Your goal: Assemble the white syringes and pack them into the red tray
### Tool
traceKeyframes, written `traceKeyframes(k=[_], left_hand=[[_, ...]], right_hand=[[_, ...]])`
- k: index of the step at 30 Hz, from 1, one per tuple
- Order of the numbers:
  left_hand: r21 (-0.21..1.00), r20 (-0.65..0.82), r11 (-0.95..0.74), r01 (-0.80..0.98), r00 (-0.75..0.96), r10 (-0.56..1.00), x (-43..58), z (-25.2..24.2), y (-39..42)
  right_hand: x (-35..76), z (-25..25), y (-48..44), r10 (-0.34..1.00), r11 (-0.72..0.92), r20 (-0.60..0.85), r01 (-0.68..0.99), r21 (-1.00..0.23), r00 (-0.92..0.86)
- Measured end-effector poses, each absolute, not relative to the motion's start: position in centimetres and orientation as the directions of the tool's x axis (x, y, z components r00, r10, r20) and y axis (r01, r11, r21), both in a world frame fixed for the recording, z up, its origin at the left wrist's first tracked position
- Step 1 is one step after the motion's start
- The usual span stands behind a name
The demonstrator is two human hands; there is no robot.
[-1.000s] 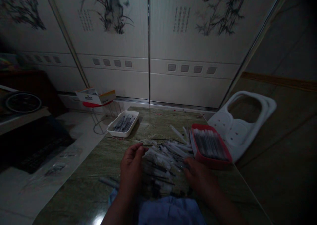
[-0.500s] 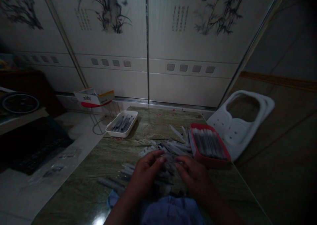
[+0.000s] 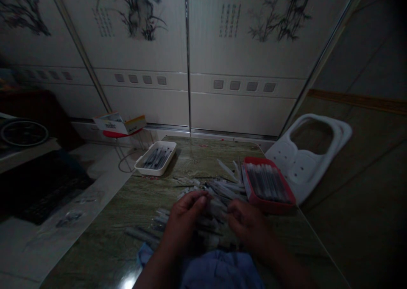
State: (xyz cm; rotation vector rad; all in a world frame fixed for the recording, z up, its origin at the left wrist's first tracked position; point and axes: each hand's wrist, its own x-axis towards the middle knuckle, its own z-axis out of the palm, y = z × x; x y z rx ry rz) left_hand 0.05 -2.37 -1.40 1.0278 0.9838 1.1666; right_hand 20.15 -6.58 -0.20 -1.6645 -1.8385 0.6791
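Over a loose pile of slim pen parts [image 3: 227, 189], my left hand [image 3: 184, 217] has its thumb pressed to its fingers. Something small and pale seems to be between them, too dim to name. My right hand [image 3: 249, 223], a short way to the right, is also closed in a pinch; what it holds, if anything, is hidden. Between the hands lie more clear, pale pieces. Slim, clear-looking tubes [image 3: 162, 217] rest by my left wrist. A red tray [image 3: 270, 204] full of pen-like sticks with dark middles stands beyond my right hand.
A white tray [image 3: 170, 162] with several dark-tipped sticks sits at the table's far left. A thicker grey bundle [image 3: 141, 236] lies near left, beside blue cloth [image 3: 219, 270]. Past the table stand a white folding chair [image 3: 311, 157] and a red stool [image 3: 122, 134] bearing an open box [image 3: 119, 123].
My thumb and fingers on the left have come closer together. My right hand's fingers have curled in more, and it sits slightly farther right. The trays stay in place.
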Motion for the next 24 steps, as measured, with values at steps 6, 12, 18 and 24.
traceKeyframes(k=[6,12,18,24], left_hand=[[0.916,-0.141,0.084,-0.391,-0.119,0.983,-1.6,-1.9,-0.9],[0.872,-0.201,0.101,-0.478,-0.163,0.966,-1.9,-1.7,-0.8],[0.852,-0.19,0.081,-0.517,-0.16,0.969,-1.8,-1.6,-0.8],[0.829,-0.222,0.094,-0.551,-0.17,0.96,-1.8,-1.3,-0.8]], right_hand=[[21.7,-1.7,-6.6,0.99,0.076,-0.059,0.846,-0.528,-0.126],[21.3,-1.9,-6.9,0.989,0.036,-0.111,0.884,-0.466,-0.098],[21.2,-1.7,-6.8,0.988,0.051,-0.111,0.907,-0.417,-0.106],[21.3,-1.5,-6.9,0.987,0.108,-0.066,0.902,-0.418,-0.148]])
